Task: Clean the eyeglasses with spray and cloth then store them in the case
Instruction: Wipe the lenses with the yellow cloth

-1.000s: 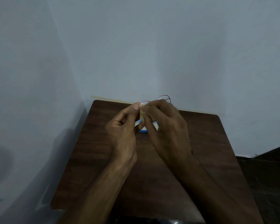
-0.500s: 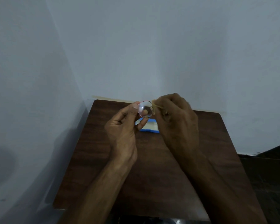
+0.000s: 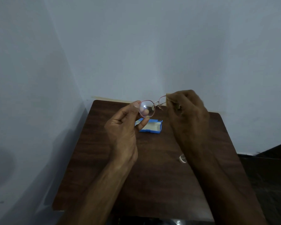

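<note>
A dark brown surface (image 3: 152,168) stands in a corner between pale walls. Above it, the left hand (image 3: 122,127) pinches the rim of one round lens of the eyeglasses (image 3: 146,109). The right hand (image 3: 188,111) is curled round a small yellowish cloth (image 3: 168,99) at the other lens. A blue case (image 3: 152,127) that looks open lies on the surface just behind the hands. The eyeglasses look light, thin and easy to bend, so it seems best to hold the rim and rub softly.
</note>
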Available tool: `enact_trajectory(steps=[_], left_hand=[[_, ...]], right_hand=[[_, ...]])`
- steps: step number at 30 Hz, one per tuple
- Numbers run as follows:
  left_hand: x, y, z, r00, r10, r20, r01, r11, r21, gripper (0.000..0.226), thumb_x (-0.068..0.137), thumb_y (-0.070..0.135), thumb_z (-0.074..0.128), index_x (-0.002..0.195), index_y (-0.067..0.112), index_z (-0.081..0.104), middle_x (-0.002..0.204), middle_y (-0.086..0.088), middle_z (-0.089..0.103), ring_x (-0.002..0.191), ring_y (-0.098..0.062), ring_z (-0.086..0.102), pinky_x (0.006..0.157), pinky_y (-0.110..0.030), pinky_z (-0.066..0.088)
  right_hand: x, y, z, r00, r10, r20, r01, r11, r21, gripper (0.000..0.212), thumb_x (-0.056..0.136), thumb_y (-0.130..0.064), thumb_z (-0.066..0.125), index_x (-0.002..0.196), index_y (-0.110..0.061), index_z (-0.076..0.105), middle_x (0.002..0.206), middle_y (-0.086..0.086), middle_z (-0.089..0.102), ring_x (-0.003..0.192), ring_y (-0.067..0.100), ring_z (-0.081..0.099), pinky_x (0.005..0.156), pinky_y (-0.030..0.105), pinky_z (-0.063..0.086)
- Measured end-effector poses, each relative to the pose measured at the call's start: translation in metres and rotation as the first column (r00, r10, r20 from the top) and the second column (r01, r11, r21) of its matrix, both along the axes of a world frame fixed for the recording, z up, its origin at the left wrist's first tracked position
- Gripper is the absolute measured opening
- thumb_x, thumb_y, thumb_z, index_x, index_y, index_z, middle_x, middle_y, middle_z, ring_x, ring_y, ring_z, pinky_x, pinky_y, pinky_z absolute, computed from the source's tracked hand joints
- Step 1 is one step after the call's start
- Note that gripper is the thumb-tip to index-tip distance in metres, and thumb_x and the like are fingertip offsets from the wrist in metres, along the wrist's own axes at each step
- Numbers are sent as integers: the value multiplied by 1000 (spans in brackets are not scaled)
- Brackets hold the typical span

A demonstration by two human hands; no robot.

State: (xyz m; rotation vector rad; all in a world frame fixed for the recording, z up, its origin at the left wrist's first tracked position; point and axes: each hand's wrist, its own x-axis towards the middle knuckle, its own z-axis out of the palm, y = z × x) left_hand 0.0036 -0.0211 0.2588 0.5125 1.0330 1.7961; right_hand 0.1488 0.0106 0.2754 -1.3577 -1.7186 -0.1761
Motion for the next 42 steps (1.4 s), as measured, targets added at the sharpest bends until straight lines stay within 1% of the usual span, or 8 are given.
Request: enact_trajectory(steps=[13, 17, 20, 25, 29, 33, 38, 42], left_hand=[[-6, 5, -1, 999, -24, 47, 25, 999, -30, 12, 90, 12, 73, 100, 9, 80, 95, -12, 79, 92, -26, 78, 70, -30, 63], [-10, 5, -2, 998, -36, 58, 37, 999, -12, 30, 77, 25, 78, 102, 7, 80, 94, -13, 78, 89, -25, 78, 71, -31, 63], [-7, 6, -4, 998, -48, 47, 49, 999, -23, 20, 86, 16, 76, 102, 5, 79, 91, -11, 78, 86, -23, 78, 70, -31, 63], [-10, 9, -1, 995, -52, 90, 57, 997, -44, 9, 91, 13, 73, 95, 9, 81, 91, -13, 76, 88, -26, 75, 69, -29, 62], [-8, 9, -1, 994, -59, 97, 64, 996, -54, 9, 92, 12, 72, 94, 9, 80, 84, -8, 75, 80, -21, 75, 65, -26, 61], [-10, 10, -1, 990, -70, 125, 79, 995, -68, 12, 95, 11, 69, 101, 8, 80, 85, -7, 76, 78, -18, 76, 66, -26, 62], [-11, 10, -1, 986, -97, 136, 107, 992, -71, 13, 97, 12, 67, 100, 7, 79, 82, -6, 74, 75, -16, 76, 69, -27, 64], [-12, 11, 0, 976, -108, 187, 125, 989, -80, 13, 97, 12, 66, 101, 9, 79, 82, -5, 76, 75, -13, 76, 67, -26, 64]], right_hand=[[-11, 3, -2, 990, 87, 111, -79, 994, -71, 9, 98, -11, 69, 105, -11, 75, 107, 4, 69, 91, 22, 63, 74, 39, 53], [-6, -1, -7, 992, 84, 99, -76, 993, -87, 7, 97, -12, 71, 102, -13, 75, 105, 3, 69, 90, 24, 64, 73, 39, 53], [2, 15, -3, 999, -20, 45, 23, 998, -54, 7, 97, -11, 71, 101, -12, 76, 104, 4, 69, 87, 25, 65, 72, 43, 55], [-10, -4, -6, 982, 123, 141, -114, 991, -71, 8, 98, -11, 70, 104, -11, 75, 106, 5, 70, 90, 23, 63, 73, 35, 51], [0, 13, -1, 997, -12, 74, 15, 999, -40, 7, 96, -10, 70, 100, -13, 75, 104, 4, 69, 88, 25, 63, 71, 41, 52], [-10, -8, -6, 973, 138, 185, -127, 989, -69, 9, 98, -10, 67, 103, -11, 74, 107, 5, 69, 90, 24, 62, 74, 37, 51], [4, 7, 2, 994, -27, 105, 30, 999, -28, 6, 95, -10, 71, 98, -13, 75, 103, 3, 70, 88, 26, 62, 71, 41, 50], [-3, -12, -4, 963, 136, 232, -130, 991, -39, 9, 97, -9, 69, 104, -9, 75, 107, 7, 70, 90, 25, 61, 75, 37, 49]])
